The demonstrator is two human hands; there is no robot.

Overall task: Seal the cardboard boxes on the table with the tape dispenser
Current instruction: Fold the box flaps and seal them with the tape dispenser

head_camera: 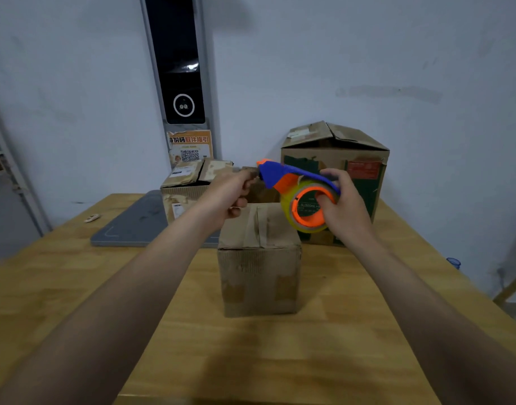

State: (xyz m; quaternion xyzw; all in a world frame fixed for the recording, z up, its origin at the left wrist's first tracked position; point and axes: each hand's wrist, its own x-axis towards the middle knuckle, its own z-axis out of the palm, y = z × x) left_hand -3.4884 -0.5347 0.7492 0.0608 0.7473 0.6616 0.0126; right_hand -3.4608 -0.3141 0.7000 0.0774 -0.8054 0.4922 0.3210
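Blue-and-orange plastic tape dispenser (297, 185), loaded with a roll of yellowish clear tape (289, 213) on an orange hub, is held in the air above a small, scuffed brown cardboard box (258, 273) at the middle of a pale wooden table (75, 287). The person's right hand (343, 206) grips the dispenser from the side, fingers curled into the hub and thumb over the blue top bar. Its blue nose, tipped in orange, points towards the left hand (233, 194). That hand sits just beside the nose with its fingers curled in and thumb against forefinger; whether a tape end lies between them cannot be told through the blur. The small box's top flaps are folded down, their seam running away from the viewer.

Behind it to the right stands a taller cardboard box with dark green print and a red label (338, 162), its top flaps peaked and not flat. Behind to the left sits a low, torn cardboard box (189, 182) on a grey mat (133, 226). A black panel (180, 68) and an orange notice with a QR code (189, 147) hang on the pale wall.
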